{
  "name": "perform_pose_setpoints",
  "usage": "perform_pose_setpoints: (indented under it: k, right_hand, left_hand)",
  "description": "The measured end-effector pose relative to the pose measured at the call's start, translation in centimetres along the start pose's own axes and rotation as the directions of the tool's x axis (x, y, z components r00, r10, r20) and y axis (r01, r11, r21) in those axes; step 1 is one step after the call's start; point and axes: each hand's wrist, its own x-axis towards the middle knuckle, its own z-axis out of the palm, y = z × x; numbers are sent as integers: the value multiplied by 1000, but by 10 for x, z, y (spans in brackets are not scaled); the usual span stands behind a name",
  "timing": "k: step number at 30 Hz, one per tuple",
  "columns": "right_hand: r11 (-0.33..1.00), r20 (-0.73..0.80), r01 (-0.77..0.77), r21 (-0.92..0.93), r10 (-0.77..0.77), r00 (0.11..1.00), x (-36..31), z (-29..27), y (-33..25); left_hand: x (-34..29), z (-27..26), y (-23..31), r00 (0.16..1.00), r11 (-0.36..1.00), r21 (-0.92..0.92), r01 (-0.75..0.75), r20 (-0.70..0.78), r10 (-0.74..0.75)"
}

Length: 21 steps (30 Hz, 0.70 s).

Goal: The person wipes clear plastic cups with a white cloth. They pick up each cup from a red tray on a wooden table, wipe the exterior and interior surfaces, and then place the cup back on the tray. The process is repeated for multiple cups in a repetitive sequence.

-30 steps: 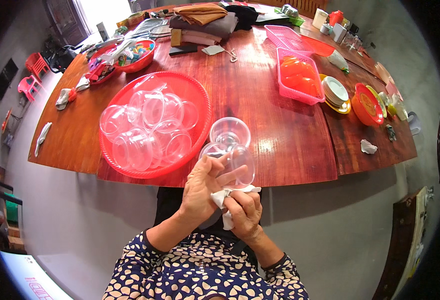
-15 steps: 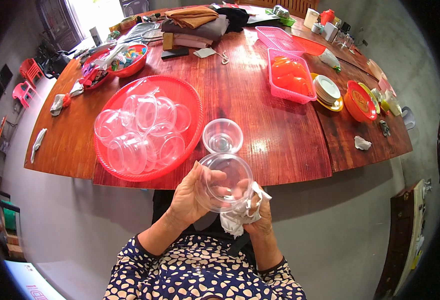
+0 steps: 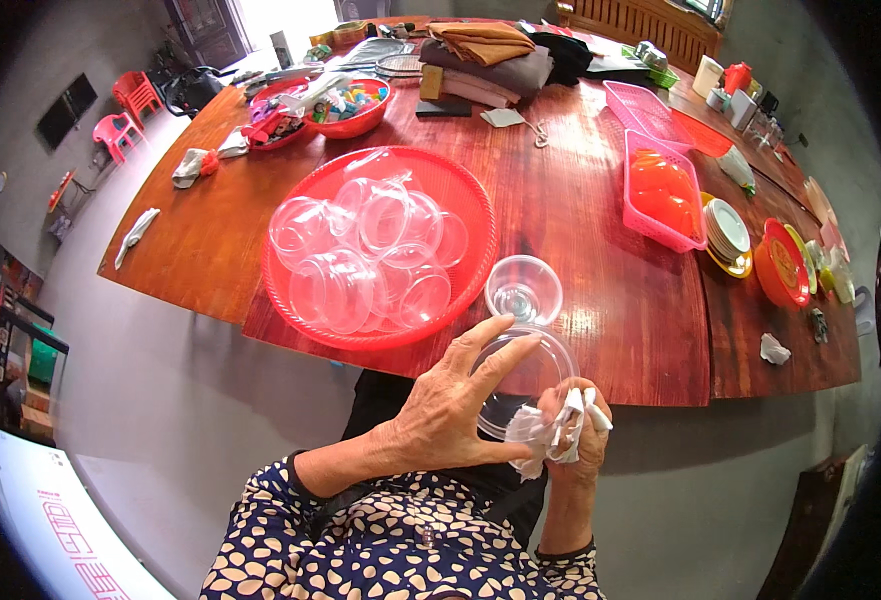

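Above the table's front edge is a clear round plastic bowl (image 3: 530, 368). My right hand (image 3: 588, 440) closes on a crumpled white cloth (image 3: 552, 432) pressed against the bowl's lower right side, and appears to support the bowl. My left hand (image 3: 440, 408) is open with its fingers spread across the bowl's left side; whether they touch the rim I cannot tell. Just beyond, a second clear plastic bowl (image 3: 523, 288) stands upright on the wooden table (image 3: 610, 330). To the left, a round red tray (image 3: 278, 262) holds several clear plastic bowls (image 3: 385, 230) in a loose heap.
Pink baskets (image 3: 662, 240), one holding orange-red pieces, stand at the right, near stacked white plates (image 3: 728, 230) and an orange-red bowl (image 3: 782, 265). Red basins (image 3: 352, 122) with small items sit at the back left. Folded cloths (image 3: 485, 70) lie at the back.
My left hand has loosened from the bowl's left side, turned back upward and spread its fingers. The bowl and cloth stay with my right hand. The view has swung left.
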Motion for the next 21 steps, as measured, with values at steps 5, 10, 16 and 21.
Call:
perform_pose_setpoints:
  k: [5,10,16,21]
  right_hand:
    - [1000,-81,-25,-7,24,996,5,0,6]
    - [996,-151,-82,18,84,985,5,-5,10]
    - [994,-191,-105,31,109,976,0,-12,15]
    - [995,-178,-95,27,99,979,-2,-14,16]
  left_hand:
    - [9,-4,-11,995,998,49,47,-85,-43]
    - [32,-23,-35,984,959,278,61,-177,-11]
    - [76,-43,-76,972,790,585,182,-230,-53]
    - [96,-41,-106,977,619,758,204,-194,-84]
